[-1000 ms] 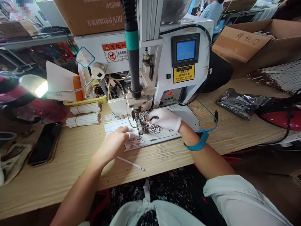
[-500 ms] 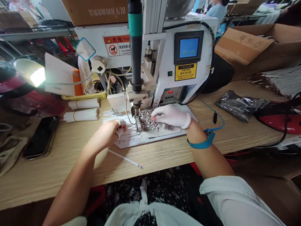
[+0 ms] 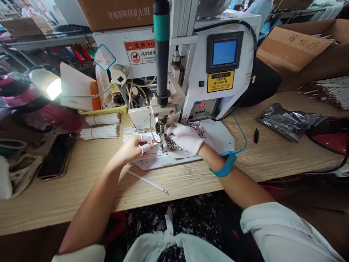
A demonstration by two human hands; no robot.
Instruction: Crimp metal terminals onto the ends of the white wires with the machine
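My left hand (image 3: 139, 147), with white covers on its fingers, is closed by the soldering head (image 3: 161, 123), its fingertips pinched on one of the thin white strips (image 3: 152, 154) lying on the machine's plate. Just right of the tip is my right hand (image 3: 187, 137) in a white glove, with thumb and fingers pressed together; whatever they pinch is too small to name. Beneath and behind that glove spreads a heap of tiny metallic parts (image 3: 197, 127), partly hidden. One loose strip (image 3: 149, 182) with a small end piece lies on the table before the plate.
Two banded bundles of strips (image 3: 100, 133) lie left of the machine, near a phone (image 3: 57, 154) and a lit lamp (image 3: 53, 87). To the right are a silvery bag (image 3: 289, 120), a blue cord (image 3: 242, 134) and an open carton (image 3: 294, 47). A warning-labelled machine housing (image 3: 201, 83) stands ahead.
My right hand has moved left from the heap of parts to beside the soldering tip. My left fingers have shifted right, closer to the tip. The view has turned slightly.
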